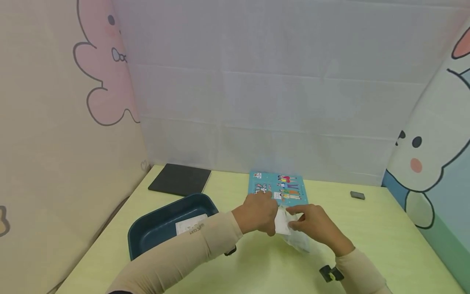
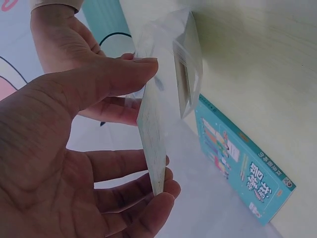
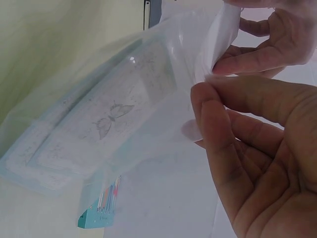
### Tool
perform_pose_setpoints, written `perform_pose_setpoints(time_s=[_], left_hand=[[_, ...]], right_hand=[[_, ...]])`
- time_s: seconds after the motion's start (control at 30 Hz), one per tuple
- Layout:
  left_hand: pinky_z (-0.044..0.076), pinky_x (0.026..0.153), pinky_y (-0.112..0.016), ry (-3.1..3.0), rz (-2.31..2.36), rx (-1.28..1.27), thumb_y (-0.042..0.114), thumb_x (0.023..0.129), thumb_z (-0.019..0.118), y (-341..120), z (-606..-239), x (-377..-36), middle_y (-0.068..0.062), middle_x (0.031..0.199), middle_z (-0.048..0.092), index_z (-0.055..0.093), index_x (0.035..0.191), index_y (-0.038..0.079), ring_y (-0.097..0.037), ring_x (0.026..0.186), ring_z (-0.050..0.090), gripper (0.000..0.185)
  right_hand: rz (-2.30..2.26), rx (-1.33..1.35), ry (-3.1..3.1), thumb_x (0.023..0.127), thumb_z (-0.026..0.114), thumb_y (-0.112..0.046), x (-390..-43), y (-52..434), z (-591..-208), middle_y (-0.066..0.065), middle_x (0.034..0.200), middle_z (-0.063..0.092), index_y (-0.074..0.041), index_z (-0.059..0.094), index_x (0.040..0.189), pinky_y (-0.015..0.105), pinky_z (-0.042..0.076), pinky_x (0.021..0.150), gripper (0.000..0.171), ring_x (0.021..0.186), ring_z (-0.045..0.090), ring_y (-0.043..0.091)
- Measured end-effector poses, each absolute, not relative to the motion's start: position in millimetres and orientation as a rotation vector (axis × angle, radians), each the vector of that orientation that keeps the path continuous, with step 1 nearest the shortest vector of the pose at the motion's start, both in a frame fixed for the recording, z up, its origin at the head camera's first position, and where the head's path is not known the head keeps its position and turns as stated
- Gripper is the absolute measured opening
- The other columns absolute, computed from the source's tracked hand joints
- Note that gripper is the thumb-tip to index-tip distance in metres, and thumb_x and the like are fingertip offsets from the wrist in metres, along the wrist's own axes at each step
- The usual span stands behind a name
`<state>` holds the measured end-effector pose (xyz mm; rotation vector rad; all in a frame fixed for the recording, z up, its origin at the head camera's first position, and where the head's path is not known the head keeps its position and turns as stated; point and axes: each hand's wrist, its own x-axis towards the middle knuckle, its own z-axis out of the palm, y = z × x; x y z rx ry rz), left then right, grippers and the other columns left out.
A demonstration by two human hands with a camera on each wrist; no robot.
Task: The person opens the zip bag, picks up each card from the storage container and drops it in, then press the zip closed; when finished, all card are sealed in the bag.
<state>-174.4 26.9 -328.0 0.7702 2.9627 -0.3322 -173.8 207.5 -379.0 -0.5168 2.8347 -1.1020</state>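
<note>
- Behind the hands, a teal printed booklet with small cartoon figures (image 1: 279, 188) lies flat on the pale yellow-green tabletop (image 1: 385, 237), just beyond the knuckles and partly hidden by them.
- To the person's left sits a dark blue rectangular plastic tray (image 1: 154, 232) with a white printed card (image 1: 189, 223) lying inside it; the left forearm crosses in front of its near right corner.
- Farther back on that side a flat black square pad (image 1: 180, 179) rests near the white cloth backdrop (image 1: 275, 102), and a small grey block (image 1: 357, 195) lies well apart on the right.
- Nothing stands between the two hands and what they hold; the booklet is the nearest thing, close behind.
- A clear plastic bag with a pale blue-edged card inside (image 1: 291, 232) is held between the two hands above the table, hanging down and away towards the right wrist.
- The left hand (image 1: 258, 212) pinches a thin white sheet (image 2: 151, 139) by its edge, thumb on one face and fingertips (image 2: 163, 196) on the other, right at the bag's mouth.
- The right hand (image 1: 315, 226) pinches the clear film at the open mouth of the bag between thumb and curled fingers (image 3: 237, 62).
- The butterfly-printed card lies deeper in the bag, away from both grips.
</note>
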Motion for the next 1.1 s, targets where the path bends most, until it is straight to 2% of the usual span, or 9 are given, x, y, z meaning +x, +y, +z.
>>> perform_pose_setpoints(time_s=[0.37, 0.5, 0.63, 0.77, 0.93, 1.1], left_hand=[[0.045, 0.056, -0.034, 2.949, -0.340, 0.749, 0.046, 0.060, 0.075, 31.5, -331.9, -174.7, 0.003, 0.086, 0.048, 0.062, 0.068, 0.023, -0.015, 0.075, 0.045, 0.028], [0.047, 0.060, -0.033, 2.939, -0.349, 0.754, 0.046, 0.063, 0.074, 37.3, -336.9, -171.5, 0.003, 0.087, 0.049, 0.063, 0.089, 0.021, -0.016, 0.079, 0.048, 0.038], [0.048, 0.061, -0.033, 2.933, -0.328, 0.761, 0.047, 0.064, 0.073, 38.6, -343.5, -171.0, 0.003, 0.090, 0.049, 0.062, 0.096, 0.020, -0.015, 0.082, 0.048, 0.043], [0.046, 0.058, -0.034, 2.947, -0.349, 0.804, 0.051, 0.062, 0.073, 35.5, -347.0, -173.1, 0.004, 0.087, 0.049, 0.065, 0.086, 0.022, -0.015, 0.076, 0.047, 0.038], [0.044, 0.053, -0.032, 2.968, -0.328, 0.848, 0.057, 0.059, 0.072, 29.8, -347.3, -173.8, 0.005, 0.086, 0.049, 0.063, 0.092, 0.023, -0.014, 0.072, 0.046, 0.048], [0.042, 0.049, -0.030, 2.968, -0.269, 0.863, 0.051, 0.059, 0.075, 23.5, -344.4, -169.8, 0.005, 0.088, 0.047, 0.061, 0.097, 0.023, -0.013, 0.067, 0.046, 0.049]], right_hand=[[-1.109, -0.523, 2.835, 0.076, 0.069, -0.013, -171.5, 204.2, -376.1, 0.010, 0.104, 0.063, -0.007, 0.063, 0.113, 0.030, 0.045, 0.052, 0.038, 0.063, 0.061, 0.010], [-1.143, -0.551, 2.798, 0.077, 0.070, -0.014, -169.3, 201.7, -373.7, 0.011, 0.105, 0.062, -0.008, 0.063, 0.113, 0.030, 0.046, 0.054, 0.038, 0.063, 0.062, 0.013], [-1.149, -0.585, 2.788, 0.078, 0.069, -0.017, -168.0, 201.0, -371.4, 0.014, 0.106, 0.062, -0.007, 0.062, 0.114, 0.030, 0.046, 0.055, 0.039, 0.064, 0.062, 0.013], [-1.152, -0.585, 2.787, 0.078, 0.069, -0.017, -167.2, 202.6, -371.0, 0.014, 0.107, 0.061, -0.004, 0.062, 0.114, 0.029, 0.047, 0.055, 0.039, 0.063, 0.061, 0.010], [-1.139, -0.540, 2.799, 0.078, 0.069, -0.015, -168.4, 204.0, -374.0, 0.011, 0.107, 0.062, -0.007, 0.062, 0.114, 0.029, 0.047, 0.055, 0.038, 0.063, 0.061, 0.008], [-1.130, -0.539, 2.799, 0.078, 0.069, -0.015, -170.6, 205.1, -376.1, 0.010, 0.107, 0.062, -0.007, 0.062, 0.114, 0.030, 0.047, 0.055, 0.038, 0.064, 0.061, 0.010]])
